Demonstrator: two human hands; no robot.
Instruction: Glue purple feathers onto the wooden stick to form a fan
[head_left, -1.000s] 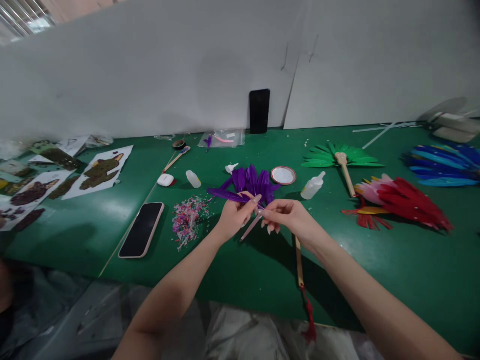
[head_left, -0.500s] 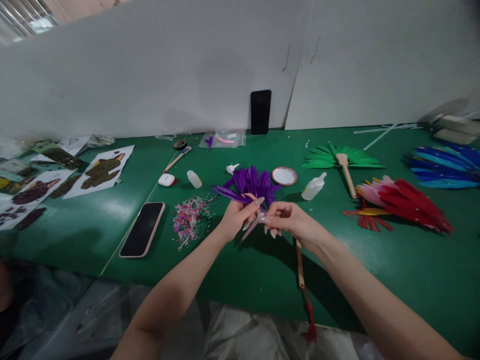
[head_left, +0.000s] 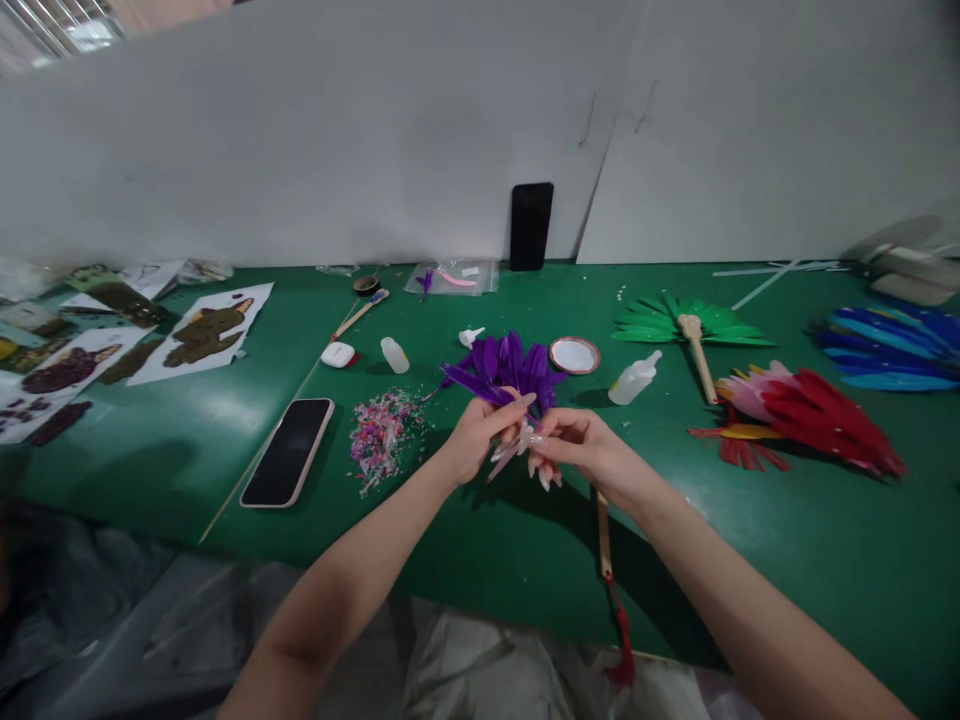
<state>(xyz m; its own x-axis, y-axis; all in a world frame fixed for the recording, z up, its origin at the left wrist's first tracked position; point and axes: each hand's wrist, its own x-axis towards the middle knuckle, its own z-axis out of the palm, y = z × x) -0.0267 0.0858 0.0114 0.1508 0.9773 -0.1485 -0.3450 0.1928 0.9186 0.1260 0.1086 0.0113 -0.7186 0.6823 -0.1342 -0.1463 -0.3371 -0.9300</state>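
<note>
My left hand point(head_left: 484, 432) is closed on a purple feather point(head_left: 474, 384) that points to the upper left. At the feather's lower end my right hand point(head_left: 574, 440) pinches with thumb and forefinger, close against the left fingertips. A pale pink pointed piece point(head_left: 504, 463) sticks out below the fingers toward the lower left; its kind is unclear. Just behind the hands a fan of purple feathers point(head_left: 517, 362) lies spread on the table, its lower part hidden. A wooden handle point(head_left: 604, 538) with a red tassel point(head_left: 622, 640) shows under my right wrist.
Beads and sequins point(head_left: 384, 432) lie in a heap left of my hands, beside a phone point(head_left: 289, 455). Small bottles point(head_left: 636, 378), a round lid point(head_left: 574, 355) and a brush point(head_left: 361, 312) lie around. Green point(head_left: 691, 325), red point(head_left: 829, 415) and blue point(head_left: 892, 345) feather fans are rightward.
The whole view has shifted slightly. Both hands stay together at the feather, with the fingers a little moved, and the pale pink piece shows less of its length.
</note>
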